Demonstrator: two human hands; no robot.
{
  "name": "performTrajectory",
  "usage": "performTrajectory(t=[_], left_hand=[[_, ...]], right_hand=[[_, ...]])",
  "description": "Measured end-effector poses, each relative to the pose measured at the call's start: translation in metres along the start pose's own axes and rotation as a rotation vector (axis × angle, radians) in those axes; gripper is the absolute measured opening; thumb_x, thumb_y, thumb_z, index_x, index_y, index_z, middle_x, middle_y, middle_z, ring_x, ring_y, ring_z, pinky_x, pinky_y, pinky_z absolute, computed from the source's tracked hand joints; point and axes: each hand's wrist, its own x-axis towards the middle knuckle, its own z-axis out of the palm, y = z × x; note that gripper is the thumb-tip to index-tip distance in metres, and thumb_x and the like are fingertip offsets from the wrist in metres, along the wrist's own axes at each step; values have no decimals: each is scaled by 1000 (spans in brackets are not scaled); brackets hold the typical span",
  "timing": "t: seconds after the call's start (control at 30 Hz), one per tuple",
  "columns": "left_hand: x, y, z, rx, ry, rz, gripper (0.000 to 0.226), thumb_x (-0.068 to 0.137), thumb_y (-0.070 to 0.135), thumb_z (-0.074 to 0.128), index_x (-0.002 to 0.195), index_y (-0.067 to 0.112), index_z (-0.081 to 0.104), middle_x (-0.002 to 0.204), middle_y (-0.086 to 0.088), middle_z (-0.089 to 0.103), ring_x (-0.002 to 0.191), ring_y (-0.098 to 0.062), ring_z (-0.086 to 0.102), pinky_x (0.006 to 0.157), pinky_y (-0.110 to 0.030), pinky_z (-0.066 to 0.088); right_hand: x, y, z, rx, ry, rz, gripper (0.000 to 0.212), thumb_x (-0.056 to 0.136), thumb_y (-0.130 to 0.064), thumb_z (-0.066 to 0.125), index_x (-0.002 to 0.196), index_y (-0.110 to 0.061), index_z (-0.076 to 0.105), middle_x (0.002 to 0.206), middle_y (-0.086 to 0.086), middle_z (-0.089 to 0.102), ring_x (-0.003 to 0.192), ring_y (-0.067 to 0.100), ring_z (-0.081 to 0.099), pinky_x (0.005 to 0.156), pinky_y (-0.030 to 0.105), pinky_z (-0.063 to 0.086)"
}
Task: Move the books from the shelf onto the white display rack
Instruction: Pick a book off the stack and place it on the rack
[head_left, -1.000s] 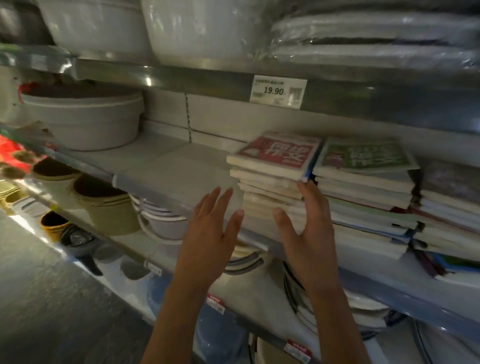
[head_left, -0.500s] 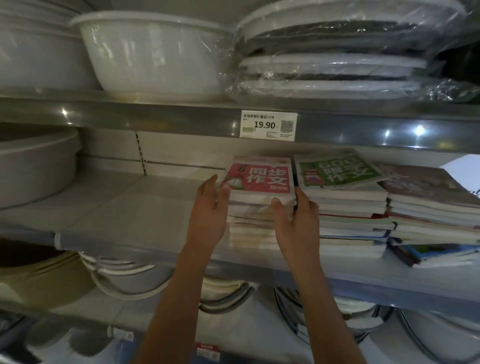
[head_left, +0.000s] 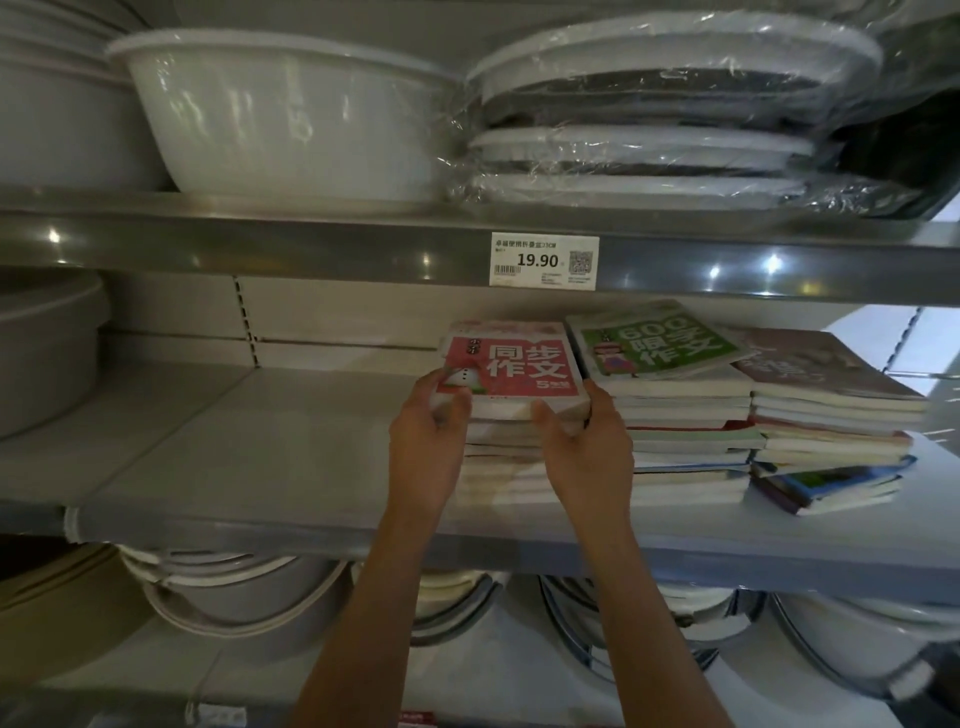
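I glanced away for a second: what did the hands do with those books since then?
Both hands reached in: the left hand and right hand now grip the red-covered books topping the left stack. The green-covered stack and white basin stayed put.

this is a shop aisle, shown by the metal shelf (head_left: 218, 447) with a printed price tag (head_left: 544, 259) reading 19.90, stacked white basins (head_left: 270, 114), plastic-wrapped plates (head_left: 649, 109), more bowls (head_left: 234, 592) below and piles of books (head_left: 685, 415) laid out for sale.
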Motion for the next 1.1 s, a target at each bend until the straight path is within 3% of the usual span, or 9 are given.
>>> performTrajectory(t=[0.17,0.3,0.43,0.53,0.6,0.67,0.83,0.97,1.1], left_hand=[[-17,-1,-19,-13,10,11,29,97,19,61,126,24,61,91,28,56,73,24,55,62,0,42],[-30,-11,-37,-74,-2,-18,27,93,15,65,114,31,60,101,17,65,82,11,62,67,-8,47],[-24,-19,-43,-113,-110,-111,41,90,13,67,128,27,60,128,-1,60,111,-14,61,88,-27,51],[-22,-16,-41,-135,-173,-119,39,90,16,71,119,40,63,120,5,64,110,-11,63,77,-12,48],[-19,-15,-40,-147,-213,-104,42,89,14,71,98,54,61,107,15,68,99,-5,67,73,-13,49],[-15,-19,-40,-146,-247,-112,44,91,12,70,97,53,57,98,24,69,89,1,69,72,-13,51],[-17,-30,-39,-139,-293,-83,58,89,10,72,129,47,51,119,12,66,100,1,68,76,-15,55],[-27,-39,-45,-145,-282,-46,62,90,11,71,144,30,49,126,3,65,107,-10,68,84,-31,60],[-44,-34,-60,-202,-266,-7,60,89,5,71,132,40,49,120,12,64,101,1,67,74,-17,57]], right_hand=[[-21,-2,-12,100,2,11,56,86,-54,64,134,-27,52,118,1,63,106,18,61,92,41,52],[-32,2,-25,167,-25,16,35,88,-44,64,119,-30,57,115,-1,62,97,7,60,73,20,48],[-17,5,-29,135,-286,19,46,92,-18,63,136,-29,52,117,-10,63,99,-1,60,69,7,47],[-14,7,-21,117,-356,42,52,95,-10,56,138,-37,43,108,-28,54,90,-10,55,71,3,43],[-18,6,-13,110,-326,36,57,95,-13,55,147,-31,38,126,-16,56,102,-3,56,82,5,45],[-22,9,-6,61,-291,14,62,93,-25,59,150,-29,36,142,-5,49,117,6,52,95,20,45],[-34,18,1,-13,-230,-61,64,95,-26,64,151,-23,34,151,2,36,117,5,47,78,-1,41],[-46,23,3,3,-222,-110,66,95,-29,63,153,-24,31,160,7,26,134,18,47,104,35,49],[-69,24,3,70,-221,-115,75,88,-46,60,154,-29,30,159,1,29,130,13,51,97,31,54]])
